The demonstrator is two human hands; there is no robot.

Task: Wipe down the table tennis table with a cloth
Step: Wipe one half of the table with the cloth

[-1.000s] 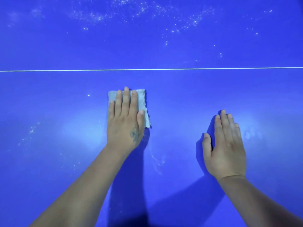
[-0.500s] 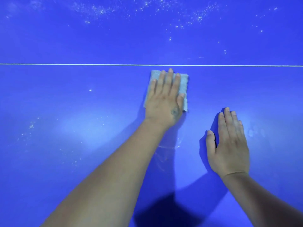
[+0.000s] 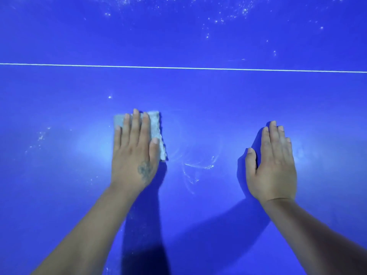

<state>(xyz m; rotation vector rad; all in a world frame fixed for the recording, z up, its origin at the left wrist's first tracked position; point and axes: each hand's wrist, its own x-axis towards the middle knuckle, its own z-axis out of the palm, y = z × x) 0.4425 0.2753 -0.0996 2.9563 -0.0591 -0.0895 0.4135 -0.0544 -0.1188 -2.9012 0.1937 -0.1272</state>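
A folded pale grey cloth is lying flat on the blue table tennis desk, on the near side of the white line that is running across the surface from left to right. The left hand is pressing down on the cloth with its fingers straight and together, palm down, covering most of it; only the cloth's far edge and its right strip are showing past the fingers and thumb. A small dark mark is sitting on the back of that hand near the thumb's base. The left forearm is reaching in from the lower left corner.

Just to the right of the cloth, thin curved wet smears are glinting on the desk. Further right of the cloth, well apart from it, the right hand is resting flat on the bare surface, fingers straight and close together, thumb spread out to the side, holding nothing. Both arms are casting dark shadows on the desk toward the near edge of the view.

Beyond the white line, far from the cloth, a scatter of pale specks is spreading across the blue surface, thickest toward the upper right. A fainter patch of specks is lying to the left of the cloth, and a single bright speck is sitting between the cloth and the line.
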